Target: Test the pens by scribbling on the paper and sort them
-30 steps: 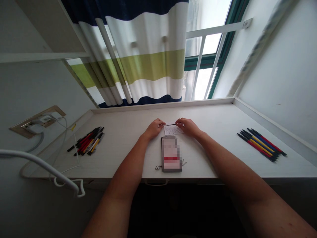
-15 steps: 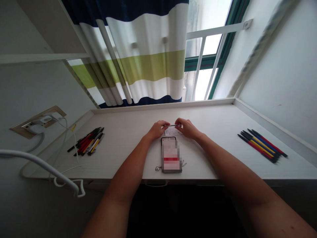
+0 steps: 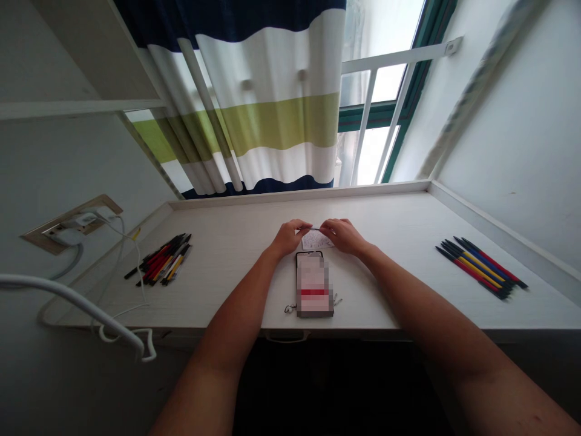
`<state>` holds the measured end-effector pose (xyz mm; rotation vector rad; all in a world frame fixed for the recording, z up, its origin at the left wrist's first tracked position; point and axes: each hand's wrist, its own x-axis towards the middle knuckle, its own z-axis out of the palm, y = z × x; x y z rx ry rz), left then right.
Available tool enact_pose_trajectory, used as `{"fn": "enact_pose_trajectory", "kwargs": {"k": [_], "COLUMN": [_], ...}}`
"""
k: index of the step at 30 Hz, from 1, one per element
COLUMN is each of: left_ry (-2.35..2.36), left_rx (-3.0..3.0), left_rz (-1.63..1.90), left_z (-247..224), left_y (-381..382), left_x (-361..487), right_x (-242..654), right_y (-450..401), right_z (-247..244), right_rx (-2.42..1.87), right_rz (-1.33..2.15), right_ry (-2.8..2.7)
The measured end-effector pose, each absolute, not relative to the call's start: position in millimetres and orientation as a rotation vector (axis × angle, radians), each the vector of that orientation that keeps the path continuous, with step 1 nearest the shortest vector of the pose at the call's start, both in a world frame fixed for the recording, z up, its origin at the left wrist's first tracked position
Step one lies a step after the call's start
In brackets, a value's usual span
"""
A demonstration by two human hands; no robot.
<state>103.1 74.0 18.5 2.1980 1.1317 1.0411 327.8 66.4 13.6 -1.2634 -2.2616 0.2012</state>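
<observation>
Space between the left hand (image 3: 287, 237) and the right hand (image 3: 344, 235) is narrower than one second ago: the left one has come inward, and now only a short piece of a thin dark rod (image 3: 315, 229) shows between them. Probably it is a pen or some part of a pen, but it is too small in this view to be sure. For the work in hand, I judge this means that both hands now act on the same small place of the rod. The fingers (image 3: 303, 224) of each hand are pinched on it, one hand from each side. The rod lies crosswise by the far edge of a small marked paper (image 3: 316, 241), near the middle of the tabletop (image 3: 236, 233).

As for edges, the smartphone (image 3: 313, 287) (its screen is mostly hidden under coarse squares) rests just on the near side of the paper, between the two forearms, so the room toward the body is small. The raised back rim (image 3: 290, 195) stands well apart beyond the hands. Sideways the room is wider: white surface extends from the left forearm (image 3: 242, 290) to the loose pile of pens (image 3: 161, 260), and from the right forearm (image 3: 403, 284) to the neater row of pens (image 3: 481, 266).
</observation>
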Motion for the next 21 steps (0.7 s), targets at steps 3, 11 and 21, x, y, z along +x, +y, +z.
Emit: {"fn": "enact_pose_trajectory", "kwargs": {"k": [3,11,21], "left_ry": [1.108,1.067,1.063], "left_rx": [2.176,2.156,2.144], "left_rz": [1.069,1.067,1.081], "left_z": [19.7,22.0,24.0], "left_y": [73.0,69.8,68.5], "left_x": [103.8,105.3,105.1], "right_x": [327.3,327.8,329.5], "right_y": [65.4,61.3,60.0], "right_z": [15.2,21.8,23.5], "right_rx": [-1.254,-1.241,-1.225], "right_rz": [0.212,0.096,0.081], "right_ry": [-2.244,-2.253,-2.282]}}
